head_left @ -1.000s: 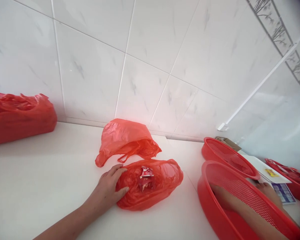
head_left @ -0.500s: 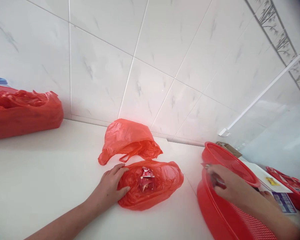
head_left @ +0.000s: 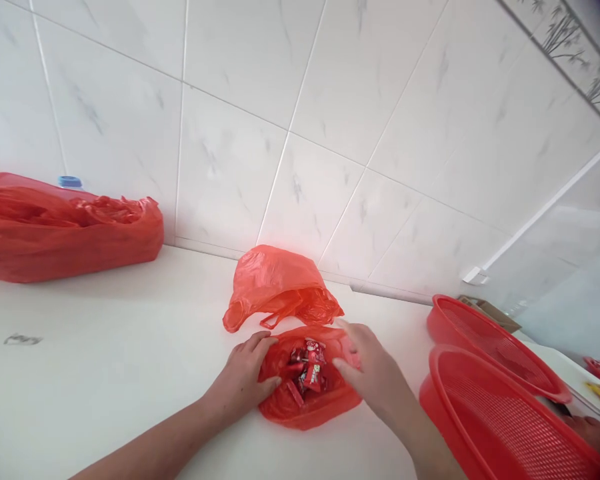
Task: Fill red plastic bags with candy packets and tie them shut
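A red plastic bag (head_left: 300, 417) lies with its mouth spread wide on the white table, and several small red wrapped sweets (head_left: 314, 377) rest inside it. My left hand (head_left: 245, 370) grips the bag's left rim, its thumb over the inner side. At the right rim, my right hand (head_left: 370, 370) has thumb and fingers apart around the bag's edge and holds no sweets that I can see. Just behind stands another red plastic bag (head_left: 280, 277), its handles drooping forward.
Two red mesh baskets (head_left: 510, 413) (head_left: 495, 340) stand at right. Beyond them are a cardboard box (head_left: 490, 313) and another person's hand (head_left: 593, 433). A long red bag (head_left: 80, 240) and a blue cap (head_left: 70, 181) are at left, by the tiled wall (head_left: 230, 180).
My right hand has moved left from the basket to the open bag, and its fingers have opened. More sweets now lie in the bag. The view has shifted a little left.
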A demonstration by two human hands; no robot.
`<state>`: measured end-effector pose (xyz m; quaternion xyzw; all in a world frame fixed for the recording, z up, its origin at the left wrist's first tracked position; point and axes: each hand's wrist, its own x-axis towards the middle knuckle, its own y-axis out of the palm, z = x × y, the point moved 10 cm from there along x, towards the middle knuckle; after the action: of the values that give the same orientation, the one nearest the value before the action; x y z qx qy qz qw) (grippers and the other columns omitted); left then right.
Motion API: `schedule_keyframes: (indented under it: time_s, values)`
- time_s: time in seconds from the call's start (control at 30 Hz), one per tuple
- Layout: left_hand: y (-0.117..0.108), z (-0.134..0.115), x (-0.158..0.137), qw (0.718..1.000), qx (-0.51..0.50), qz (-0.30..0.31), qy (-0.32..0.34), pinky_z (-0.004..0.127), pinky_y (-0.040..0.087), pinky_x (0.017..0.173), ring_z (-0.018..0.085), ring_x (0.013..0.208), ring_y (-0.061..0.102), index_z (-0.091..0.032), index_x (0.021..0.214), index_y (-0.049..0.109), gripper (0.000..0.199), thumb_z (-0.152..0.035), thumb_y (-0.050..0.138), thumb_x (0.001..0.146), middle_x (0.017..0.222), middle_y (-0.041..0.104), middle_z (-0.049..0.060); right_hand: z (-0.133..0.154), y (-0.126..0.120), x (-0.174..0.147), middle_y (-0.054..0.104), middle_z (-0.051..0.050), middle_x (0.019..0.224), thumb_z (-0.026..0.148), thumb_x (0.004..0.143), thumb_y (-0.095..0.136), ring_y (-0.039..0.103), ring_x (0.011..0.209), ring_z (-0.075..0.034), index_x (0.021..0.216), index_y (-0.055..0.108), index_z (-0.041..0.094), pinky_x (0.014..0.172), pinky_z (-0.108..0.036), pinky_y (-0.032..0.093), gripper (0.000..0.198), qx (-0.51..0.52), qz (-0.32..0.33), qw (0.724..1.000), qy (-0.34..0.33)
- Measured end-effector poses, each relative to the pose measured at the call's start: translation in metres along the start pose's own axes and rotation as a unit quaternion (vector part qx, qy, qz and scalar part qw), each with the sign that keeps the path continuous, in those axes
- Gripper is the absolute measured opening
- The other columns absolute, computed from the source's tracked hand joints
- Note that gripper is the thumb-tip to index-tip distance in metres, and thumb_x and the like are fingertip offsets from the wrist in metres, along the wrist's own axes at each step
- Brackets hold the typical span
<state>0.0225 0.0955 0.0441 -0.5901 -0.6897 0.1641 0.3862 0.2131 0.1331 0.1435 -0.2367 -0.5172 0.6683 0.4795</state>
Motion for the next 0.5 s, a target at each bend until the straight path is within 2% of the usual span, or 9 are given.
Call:
schedule_keyframes:
  time_s: [0.07,0.13,0.23,0.3,0.33,0.4,0.47,0.5]
  values:
    - [0.000,0.000,0.000,1.000,-0.001,0.004,-0.003,0.045,0.041,0.100,0.030,0.121,0.049,-0.025,0.125,0.050,0.055,-0.023,0.060,0.071,0.137,0.048,0.008,-0.031,-0.021,-0.006,0.042,-0.004,0.134,0.037,0.084,0.044,0.050,0.115,-0.022,0.134,0.036,0.031,0.086,-0.035,0.046,0.051,-0.012,-0.085,0.994,0.072]
    - [-0.001,0.000,0.000,1.000,0.000,0.006,-0.010,0.044,0.041,0.099,0.030,0.119,0.050,-0.025,0.128,0.048,0.058,-0.024,0.060,0.071,0.137,0.048,0.008,-0.060,-0.029,-0.015,0.036,-0.008,0.139,0.044,0.085,0.042,0.048,0.118,-0.025,0.137,0.032,0.027,0.083,-0.037,0.047,0.056,-0.022,-0.139,0.982,0.125]
    - [-0.008,0.002,0.001,0.999,0.032,-0.003,-0.037,0.046,0.040,0.097,0.032,0.118,0.050,-0.025,0.133,0.043,0.064,-0.032,0.061,0.072,0.135,0.049,0.010,-0.090,-0.019,-0.023,0.031,-0.012,0.142,0.053,0.083,0.043,0.046,0.121,-0.029,0.143,0.021,0.024,0.079,-0.038,0.047,0.070,0.002,-0.158,0.973,0.170]
    - [-0.013,0.008,0.000,0.996,0.046,0.001,-0.074,0.046,0.043,0.090,0.033,0.111,0.055,-0.025,0.137,0.037,0.071,-0.037,0.061,0.072,0.125,0.056,0.012,-0.101,-0.008,-0.025,0.034,-0.012,0.141,0.055,0.081,0.046,0.048,0.117,-0.030,0.141,0.026,0.023,0.076,-0.037,0.046,0.071,0.033,-0.155,0.969,0.191]
    - [-0.015,0.012,-0.001,0.994,0.038,0.013,-0.099,0.044,0.046,0.084,0.031,0.102,0.059,-0.026,0.138,0.034,0.071,-0.036,0.059,0.072,0.114,0.061,0.010,-0.105,-0.003,-0.025,0.040,-0.011,0.136,0.055,0.080,0.048,0.050,0.112,-0.029,0.134,0.036,0.023,0.074,-0.036,0.045,0.065,0.058,-0.151,0.967,0.197]
    - [-0.017,0.017,-0.001,0.989,-0.019,0.051,-0.140,0.036,0.048,0.068,0.025,0.079,0.063,-0.026,0.138,0.032,0.067,-0.030,0.052,0.074,0.085,0.063,0.003,-0.109,0.003,-0.022,0.056,-0.008,0.111,0.051,0.077,0.054,0.056,0.092,-0.025,0.103,0.056,0.021,0.066,-0.033,0.042,0.039,0.125,-0.135,0.962,0.203]
    - [-0.025,0.012,0.002,0.976,-0.125,0.072,-0.162,0.031,0.046,0.060,0.019,0.062,0.059,-0.023,0.133,0.037,0.060,-0.025,0.050,0.074,0.067,0.055,-0.004,-0.110,0.003,-0.017,0.057,-0.002,0.079,0.045,0.075,0.057,0.054,0.070,-0.019,0.072,0.053,0.021,0.056,-0.029,0.037,0.025,0.194,-0.121,0.952,0.205]
    - [-0.035,0.005,0.007,0.966,-0.192,0.065,-0.163,0.030,0.046,0.059,0.018,0.060,0.058,-0.021,0.130,0.039,0.057,-0.025,0.051,0.075,0.064,0.053,-0.006,-0.110,-0.001,-0.014,0.055,0.000,0.070,0.045,0.076,0.055,0.052,0.063,-0.017,0.066,0.050,0.021,0.053,-0.028,0.035,0.027,0.219,-0.120,0.946,0.205]
